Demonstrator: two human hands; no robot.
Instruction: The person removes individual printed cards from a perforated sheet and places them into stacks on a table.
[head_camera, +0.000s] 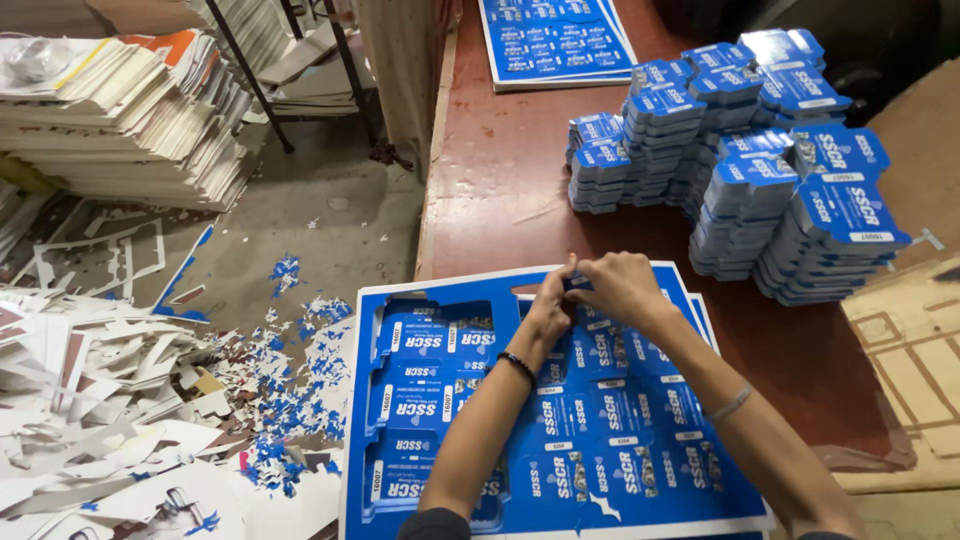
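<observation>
My left hand (549, 305) and right hand (617, 285) meet at the far edge of the blue printed sheet (600, 420), near its middle. The fingers of both hands are pinched narrow on a small blue piece of that sheet; the piece itself is mostly hidden under my fingertips, so its outline cannot be made out.

The sheet is a large die-cut card, blue with a white border, lying flat on the brown-red table (500, 180) on top of at least one more sheet of the same kind. It carries rows of identical blue label blanks with white lettering and small white tags. On its left half several blanks sit loose in their cut-outs. My forearms cover part of the middle rows, and the near edge is cut off by the frame.

Stacks of punched blue blanks (740, 150) stand well apart on the far right of the table, in several uneven columns. Another uncut blue sheet (555, 40) lies at the far edge, partly out of frame.

To the left, the floor (330, 220) holds white and blue offcut scrap (130, 400). A tall pile of flat white card (130, 130) stands beyond it. A brown cardboard panel (910, 350) lies at the right edge.
</observation>
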